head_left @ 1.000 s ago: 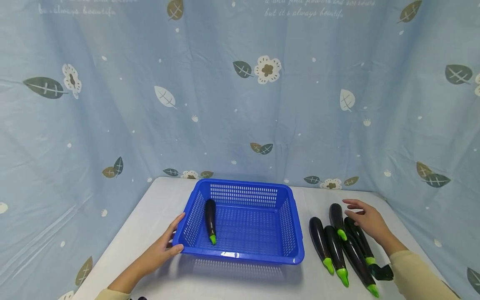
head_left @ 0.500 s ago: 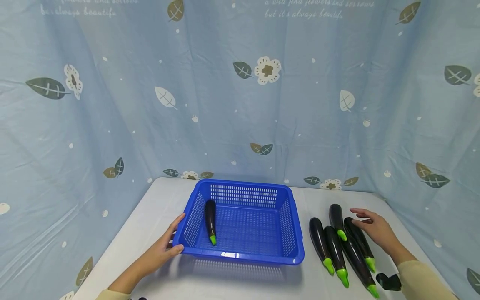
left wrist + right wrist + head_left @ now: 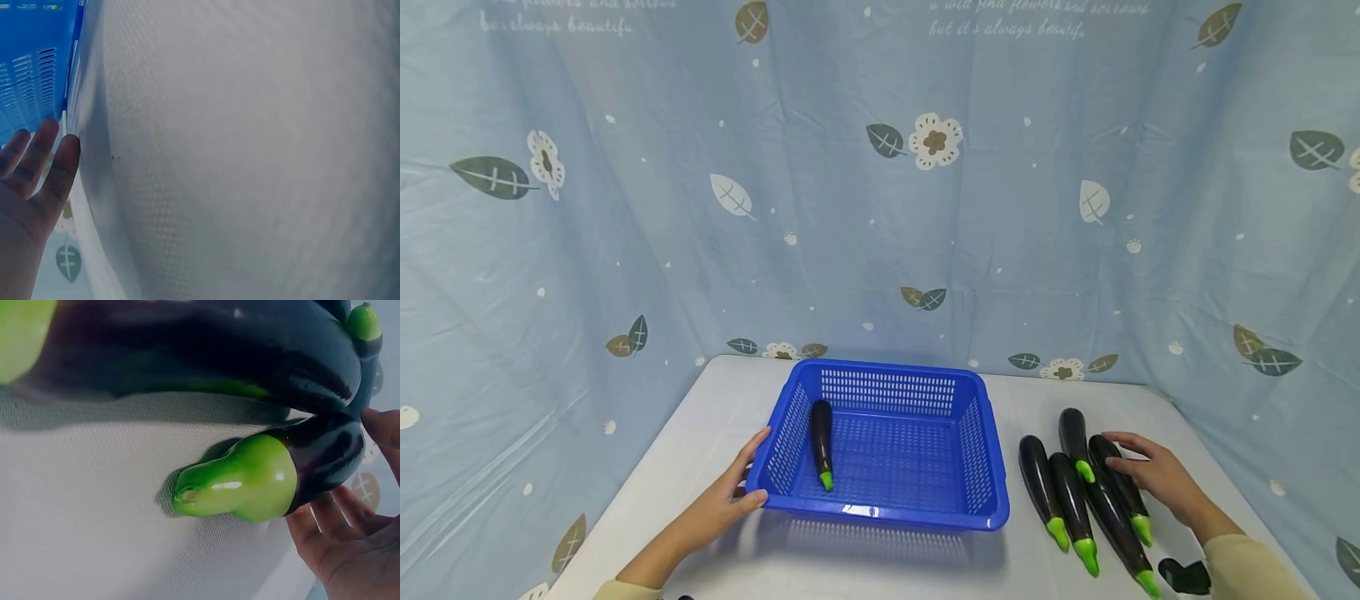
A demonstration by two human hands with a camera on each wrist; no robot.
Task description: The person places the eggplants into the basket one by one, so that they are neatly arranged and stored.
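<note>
My left hand (image 3: 724, 508) rests at the left side of a blue plastic basket (image 3: 880, 523), thumb at its near corner; in the left wrist view its fingers (image 3: 59, 172) lie straight against the basket's side. A dark purple eggplant (image 3: 822, 437) with a green stem end lies inside. At the right, my right hand (image 3: 1157, 473) reaches over the rightmost eggplant (image 3: 1133, 505) of a group. The right wrist view has thumb and fingers on either side of that eggplant (image 3: 328, 453), fingertips partly hidden behind it. It lies on the table.
Several more eggplants (image 3: 1037, 479) lie close together right of the basket, one (image 3: 1072, 433) with its stem end across its neighbours. A small black object (image 3: 1183, 575) shows beside my right wrist. A blue patterned curtain (image 3: 880, 250) hangs behind the white table (image 3: 722, 392).
My right hand has moved right and toward the near edge, coming down around the rightmost eggplant. My left hand, the basket and the eggplants have stayed in place.
</note>
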